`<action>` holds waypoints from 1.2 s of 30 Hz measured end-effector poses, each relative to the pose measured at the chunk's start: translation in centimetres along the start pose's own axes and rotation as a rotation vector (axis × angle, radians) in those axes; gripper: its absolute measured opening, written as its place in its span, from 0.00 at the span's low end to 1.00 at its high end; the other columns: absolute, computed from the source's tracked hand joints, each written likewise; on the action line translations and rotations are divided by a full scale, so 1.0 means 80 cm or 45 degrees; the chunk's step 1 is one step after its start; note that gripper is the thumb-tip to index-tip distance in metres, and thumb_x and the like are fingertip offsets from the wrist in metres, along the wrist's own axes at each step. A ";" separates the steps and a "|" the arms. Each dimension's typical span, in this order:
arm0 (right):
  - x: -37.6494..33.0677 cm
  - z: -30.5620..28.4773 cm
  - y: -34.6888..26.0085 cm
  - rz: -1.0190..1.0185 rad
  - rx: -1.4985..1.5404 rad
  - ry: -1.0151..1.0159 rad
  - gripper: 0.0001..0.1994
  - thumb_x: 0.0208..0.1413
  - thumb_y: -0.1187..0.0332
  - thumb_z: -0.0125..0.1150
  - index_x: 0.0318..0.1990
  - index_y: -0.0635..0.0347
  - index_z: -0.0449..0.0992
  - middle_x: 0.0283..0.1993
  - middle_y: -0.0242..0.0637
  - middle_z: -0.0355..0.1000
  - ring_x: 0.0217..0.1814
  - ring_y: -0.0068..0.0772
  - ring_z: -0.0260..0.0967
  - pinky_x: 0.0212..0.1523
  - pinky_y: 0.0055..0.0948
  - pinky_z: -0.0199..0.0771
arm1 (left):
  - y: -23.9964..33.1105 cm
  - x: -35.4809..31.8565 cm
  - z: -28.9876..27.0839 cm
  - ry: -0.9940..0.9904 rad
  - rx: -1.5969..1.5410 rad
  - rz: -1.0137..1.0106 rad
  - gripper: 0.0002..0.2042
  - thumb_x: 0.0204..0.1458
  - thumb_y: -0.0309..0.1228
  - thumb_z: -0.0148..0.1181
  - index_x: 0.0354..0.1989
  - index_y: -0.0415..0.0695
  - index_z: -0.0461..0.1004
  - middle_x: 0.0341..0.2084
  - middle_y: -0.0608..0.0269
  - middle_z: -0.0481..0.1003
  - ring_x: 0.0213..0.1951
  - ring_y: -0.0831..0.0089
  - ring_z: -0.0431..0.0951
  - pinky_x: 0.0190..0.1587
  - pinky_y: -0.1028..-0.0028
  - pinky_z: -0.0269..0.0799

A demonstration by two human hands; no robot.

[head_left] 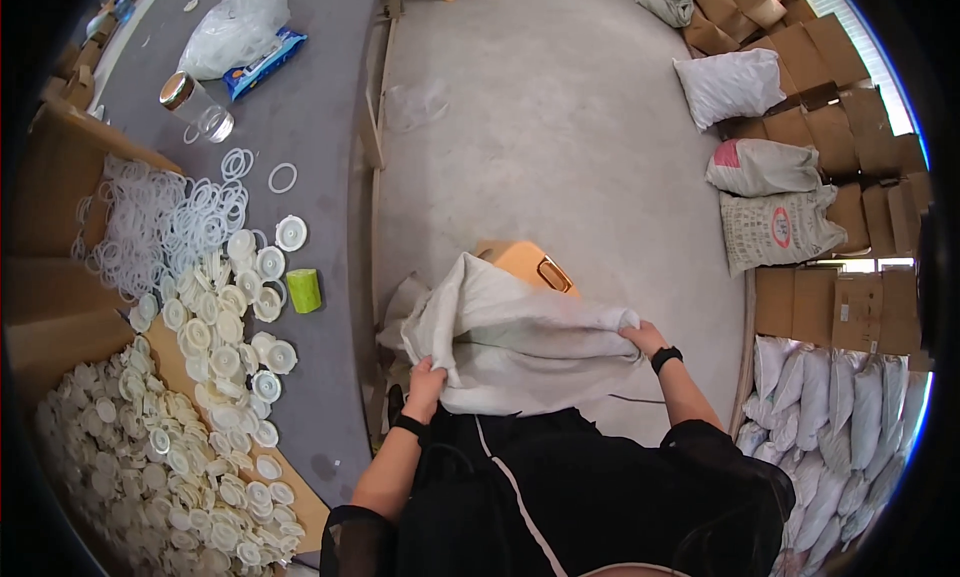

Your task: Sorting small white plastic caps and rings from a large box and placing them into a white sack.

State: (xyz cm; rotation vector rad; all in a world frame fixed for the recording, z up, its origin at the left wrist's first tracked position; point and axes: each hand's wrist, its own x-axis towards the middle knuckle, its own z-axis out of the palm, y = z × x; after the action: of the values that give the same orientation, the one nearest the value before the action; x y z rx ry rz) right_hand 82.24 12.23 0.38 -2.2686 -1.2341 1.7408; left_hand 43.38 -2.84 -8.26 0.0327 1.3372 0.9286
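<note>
A large white woven sack (530,352) is stretched between my two hands in front of my body, its cloth folded and sagging in the middle. My left hand (425,389) grips the sack near its left end, close to the table edge. At the opposite end, my right hand (645,339) is closed on the sack's edge. Behind the cloth, partly hidden by it, stands an orange-yellow plastic stool (525,264).
To my left, a grey table (310,127) bears white plastic discs (200,322), translucent rings (205,217), a green block (303,290), a glass jar (200,107) and a plastic bag (240,27). Cardboard boxes (855,312) and filled sacks (780,227) line the right side.
</note>
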 end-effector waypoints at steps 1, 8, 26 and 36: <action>0.012 -0.003 -0.001 -0.101 -0.810 0.266 0.26 0.41 0.64 0.56 0.48 0.67 0.61 0.45 0.46 0.65 0.46 0.43 0.63 0.48 0.33 0.62 | 0.014 -0.018 0.010 -0.074 -0.041 -0.040 0.19 0.35 0.17 0.43 0.41 0.36 0.65 0.31 0.62 0.71 0.34 0.72 0.70 0.38 0.77 0.64; -0.003 0.210 -0.180 -1.522 -0.863 -0.129 0.38 0.30 0.64 0.64 0.55 0.58 0.54 0.55 0.46 0.53 0.58 0.47 0.48 0.57 0.38 0.48 | 0.052 -0.102 -0.001 -0.241 -0.082 -0.069 0.17 0.39 0.20 0.42 0.41 0.36 0.66 0.31 0.68 0.70 0.32 0.79 0.68 0.38 0.82 0.62; -0.061 0.339 -0.164 0.566 0.109 -1.333 0.17 0.40 0.64 0.52 0.39 0.62 0.69 0.39 0.37 0.70 0.38 0.31 0.67 0.41 0.29 0.66 | 0.064 -0.246 -0.093 0.815 1.435 1.198 0.27 0.32 0.33 0.61 0.44 0.37 0.61 0.42 0.46 0.64 0.45 0.51 0.63 0.45 0.60 0.58; -0.138 0.336 -0.155 -0.639 -0.962 -1.289 0.26 0.43 0.57 0.56 0.47 0.67 0.64 0.43 0.43 0.66 0.48 0.33 0.61 0.48 0.28 0.60 | -0.031 -0.157 -0.101 -0.137 0.545 0.151 0.09 0.46 0.29 0.48 0.30 0.37 0.72 0.23 0.64 0.72 0.25 0.78 0.72 0.29 0.77 0.65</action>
State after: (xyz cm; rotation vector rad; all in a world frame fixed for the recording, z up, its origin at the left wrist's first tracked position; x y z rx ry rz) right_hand 52.39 2.83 4.92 -0.8553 -2.6683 2.4930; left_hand 38.74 -15.70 -1.71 0.4890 1.4229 0.7128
